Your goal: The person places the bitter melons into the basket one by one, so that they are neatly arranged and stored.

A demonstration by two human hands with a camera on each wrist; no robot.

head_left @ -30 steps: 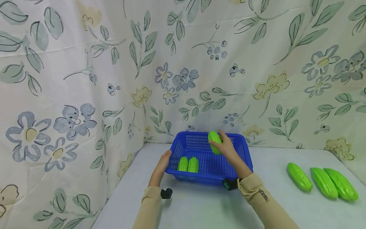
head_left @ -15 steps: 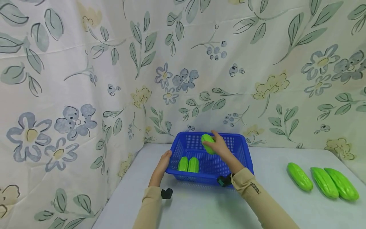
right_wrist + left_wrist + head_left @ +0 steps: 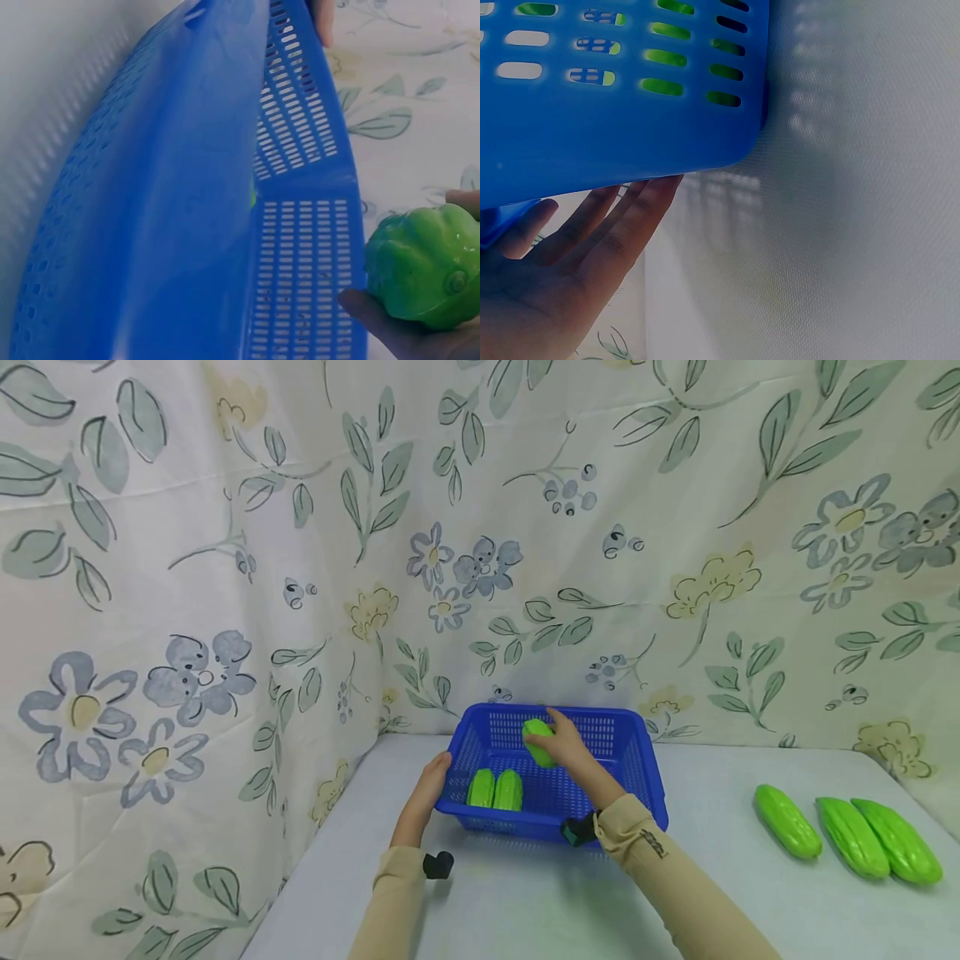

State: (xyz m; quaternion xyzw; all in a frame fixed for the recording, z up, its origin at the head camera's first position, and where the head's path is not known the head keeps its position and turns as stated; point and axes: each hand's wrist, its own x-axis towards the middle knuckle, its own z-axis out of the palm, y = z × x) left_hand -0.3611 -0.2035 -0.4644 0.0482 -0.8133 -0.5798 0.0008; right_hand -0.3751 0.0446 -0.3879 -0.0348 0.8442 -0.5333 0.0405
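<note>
My right hand (image 3: 566, 747) grips a bright green, ridged cucumber (image 3: 538, 743) between thumb and fingers, above the blue plastic basket (image 3: 551, 831). In the right wrist view the lobed end of that cucumber (image 3: 424, 262) faces the camera, past the basket's slotted wall (image 3: 307, 262). Two more cucumbers (image 3: 507, 791) lie side by side at the left inside the basket. My left hand (image 3: 429, 781) rests against the basket's left side. Seen from the left wrist, its fingers (image 3: 622, 240) extend nearly straight, with the tips at the basket's edge.
On the white table (image 3: 712, 893), to the right of the basket, lie a single cucumber (image 3: 787, 822) and a touching pair of cucumbers (image 3: 896, 842). A floral curtain (image 3: 600, 543) hangs behind the table and along its left side.
My right hand has carried its cucumber leftward over the basket and slightly lower. The left hand stays against the basket's side.
</note>
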